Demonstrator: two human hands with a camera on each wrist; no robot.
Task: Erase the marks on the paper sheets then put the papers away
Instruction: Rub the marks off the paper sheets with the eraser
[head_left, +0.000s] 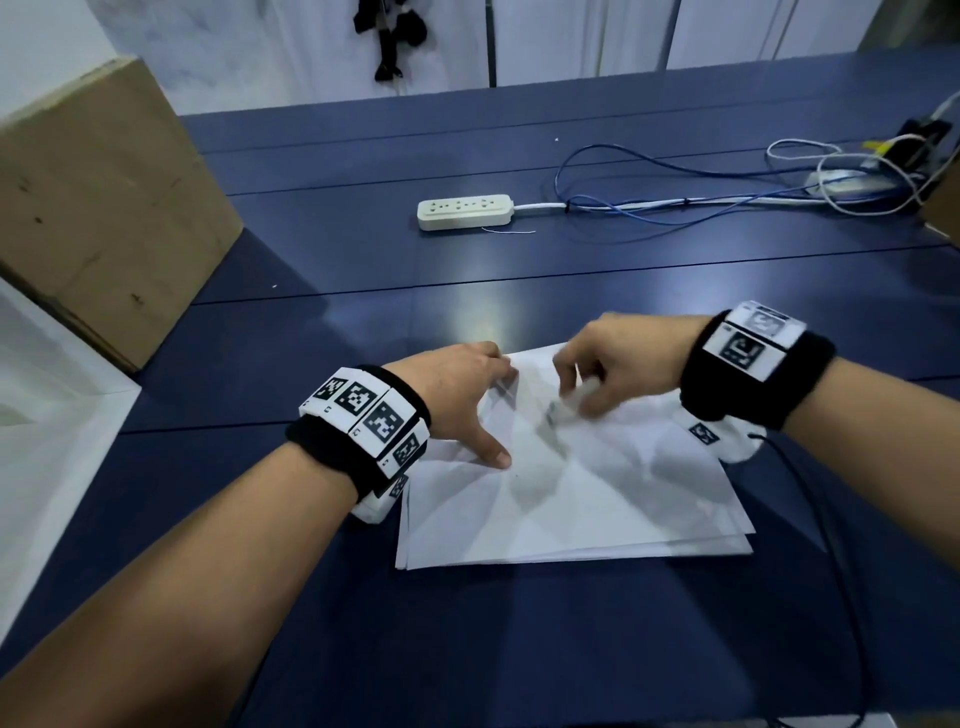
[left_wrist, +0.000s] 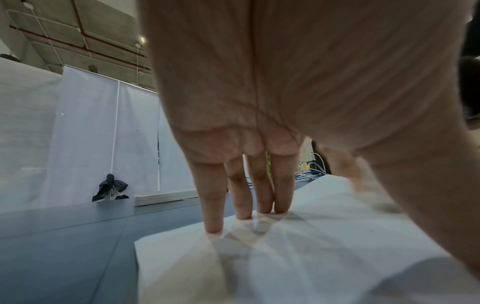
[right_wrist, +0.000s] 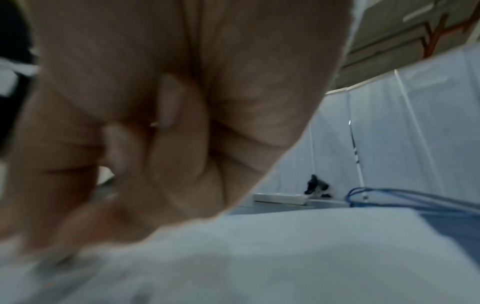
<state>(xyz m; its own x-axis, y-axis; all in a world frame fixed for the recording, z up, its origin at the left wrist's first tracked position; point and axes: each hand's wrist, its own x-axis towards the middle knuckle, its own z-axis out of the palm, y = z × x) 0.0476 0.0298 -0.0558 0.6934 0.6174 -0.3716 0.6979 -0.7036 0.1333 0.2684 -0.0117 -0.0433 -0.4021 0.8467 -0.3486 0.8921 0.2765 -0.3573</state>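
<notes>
A loose stack of white paper sheets (head_left: 571, 509) lies on the dark blue table (head_left: 363, 338) in front of me. My left hand (head_left: 467, 400) presses its straight fingers (left_wrist: 246, 195) and thumb flat on the stack's far left corner (left_wrist: 311, 257). My right hand (head_left: 597, 374) is curled and motion-blurred over the top sheet, pinching a small white eraser (head_left: 574, 402) against the paper. Faint grey pencil marks (head_left: 550, 421) show beside the eraser. In the right wrist view my curled fingers (right_wrist: 155, 133) hide most of the eraser (right_wrist: 105, 174) above the paper (right_wrist: 285, 257).
A white power strip (head_left: 464, 211) lies farther back, with blue and white cables (head_left: 675, 202) trailing to the right. A cardboard box (head_left: 104, 208) stands at the left, with a white surface (head_left: 47, 415) below it. A thin black cord (head_left: 831, 519) runs along the right.
</notes>
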